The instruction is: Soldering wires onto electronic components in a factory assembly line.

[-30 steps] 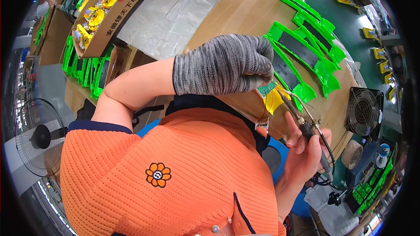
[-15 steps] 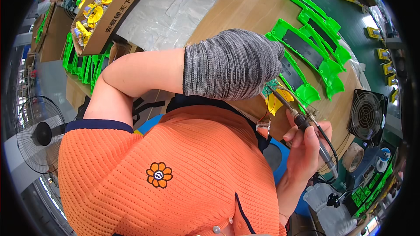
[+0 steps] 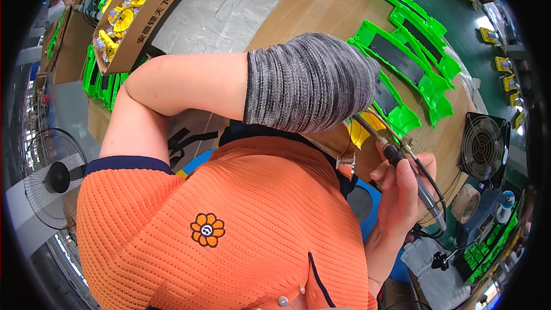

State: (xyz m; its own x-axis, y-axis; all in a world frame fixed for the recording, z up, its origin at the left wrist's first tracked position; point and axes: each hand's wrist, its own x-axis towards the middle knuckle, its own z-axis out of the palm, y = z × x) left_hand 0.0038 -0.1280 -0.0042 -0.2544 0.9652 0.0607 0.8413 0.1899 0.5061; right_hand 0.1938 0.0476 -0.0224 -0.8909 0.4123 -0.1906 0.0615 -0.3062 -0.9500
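My right hand (image 3: 403, 192) is closed around the grey and black handle of a soldering iron (image 3: 426, 197). A thin metal feed tube (image 3: 400, 140) and a black cable run along the iron. Its metal shaft points up and left, and the tip goes out of sight behind my left hand (image 3: 344, 86), which is covered by a grey striped knit sleeve or glove, fingers hidden. Just below that hand is a yellow part (image 3: 358, 134). From it a thin wire leads to a clear cup-shaped piece (image 3: 346, 166).
Several bright green curved frames (image 3: 402, 60) with dark panels lie on the brown board (image 3: 298, 11). A black square fan (image 3: 484, 146) stands at its right edge, near a tape roll (image 3: 465, 203). At upper left, a cardboard box (image 3: 155, 20) holds several yellow parts.
My left hand has shifted slightly right and up, covering the green circuit piece and the iron's tip seen before. My right hand keeps its grip on the soldering iron.
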